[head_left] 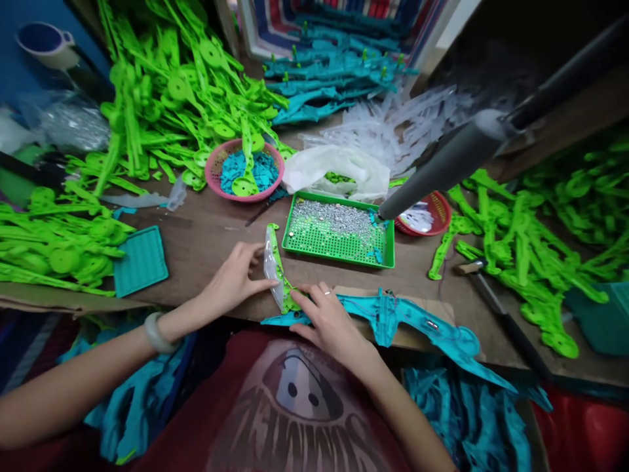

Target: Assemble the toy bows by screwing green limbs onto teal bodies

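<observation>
My left hand (234, 278) grips a clear plastic blade-like piece (273, 262) between thumb and fingers. That piece lies along a bright green plastic part (278, 252), upright in view at the table's front edge. The fingers of my right hand (331, 322) close around the lower end of the green part, partly hiding it. Beneath and beside this hand stretches a long blue plastic toy shell half (410, 318), with thin wires and a small metal piece on it. Its left tip shows under my right fingers.
A green tray (339, 257) of small screws sits ahead, with a pink basket (213, 180) of blue pieces and a red basket (442, 219) alongside. A grey power tool (442, 164) hangs over the tray. A hammer (501, 311) lies right, near piled green parts (531, 242).
</observation>
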A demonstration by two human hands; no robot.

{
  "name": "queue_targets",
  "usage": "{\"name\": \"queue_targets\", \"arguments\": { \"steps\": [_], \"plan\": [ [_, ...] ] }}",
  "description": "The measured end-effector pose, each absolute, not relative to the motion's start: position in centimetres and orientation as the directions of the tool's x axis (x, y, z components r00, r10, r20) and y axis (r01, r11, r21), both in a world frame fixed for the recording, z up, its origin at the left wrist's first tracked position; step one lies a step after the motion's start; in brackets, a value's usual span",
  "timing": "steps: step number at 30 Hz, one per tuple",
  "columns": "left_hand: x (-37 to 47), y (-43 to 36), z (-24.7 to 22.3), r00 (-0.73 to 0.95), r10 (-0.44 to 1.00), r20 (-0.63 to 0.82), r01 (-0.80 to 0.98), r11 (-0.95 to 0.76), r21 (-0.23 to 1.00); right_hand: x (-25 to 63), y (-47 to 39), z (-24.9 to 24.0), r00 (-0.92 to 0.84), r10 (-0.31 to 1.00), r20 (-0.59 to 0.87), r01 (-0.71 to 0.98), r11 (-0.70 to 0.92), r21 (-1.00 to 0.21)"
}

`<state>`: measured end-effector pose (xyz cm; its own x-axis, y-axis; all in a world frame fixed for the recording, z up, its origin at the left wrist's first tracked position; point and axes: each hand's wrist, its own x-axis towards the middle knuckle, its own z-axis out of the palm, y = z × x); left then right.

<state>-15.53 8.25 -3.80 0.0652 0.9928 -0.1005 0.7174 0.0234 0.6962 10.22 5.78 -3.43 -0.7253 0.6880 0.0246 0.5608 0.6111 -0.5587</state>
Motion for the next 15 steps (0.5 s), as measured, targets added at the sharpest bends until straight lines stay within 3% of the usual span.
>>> {"name": "queue_targets", "arguments": {
  "steps": [3,7,11,13,15],
  "plan": [
    [-16.2,8.7,-4.2,0.35,0.934,0.076,0.783,-0.336,0.523,10.2,5.6,-3.6,-0.722,0.691,0.038,0.563,0.618,-0.548],
    [-16.7,9.1,-3.9,0.466,0.884,0.028,0.821,-0.444,0.358,10.2,5.4,-4.0,-0.73,0.681,0.061,0.554,0.641,-0.531],
    [-18.2,11.5,-0.8,0.451,0.881,-0.145,0.838,-0.362,0.408,10.3,5.0,-4.9,-0.716,0.686,0.131,0.558,0.674,-0.484],
    [-20.9,14.3,1.9,0.302,0.936,-0.183,0.896,-0.213,0.39,10.4,4.9,-5.7,-0.706,0.681,0.193,0.562,0.705,-0.433],
    [-24.9,17.5,4.8,0.045,0.993,-0.111,0.95,-0.008,0.313,10.6,5.1,-6.7,-0.706,0.662,0.25,0.553,0.736,-0.39]
  ]
}}
